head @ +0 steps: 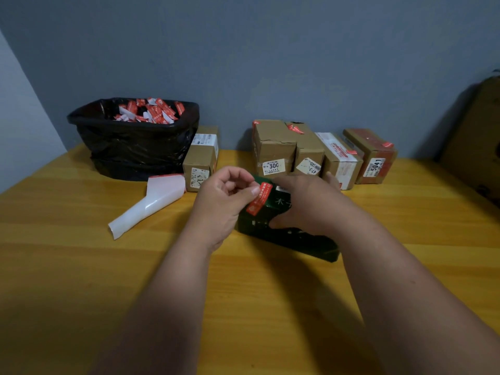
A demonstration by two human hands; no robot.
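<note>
A dark green box (292, 239) lies on the wooden table (81, 266) in the middle of the view. My right hand (305, 204) lies over its top, fingers at the far edge and thumb on the front face, holding it in place. A red sticker strip (259, 198) runs over the box's left top corner. My left hand (224, 201) pinches the sticker's upper end between thumb and fingers. Much of the box top is hidden under my right hand.
A bin lined with a black bag (135, 142), full of red and white sticker scraps, stands at the back left. A curled white backing sheet (151, 204) lies before it. Several brown parcels (276, 147) line the wall, one (201, 158) beside the bin. A large carton (479, 136) stands far right.
</note>
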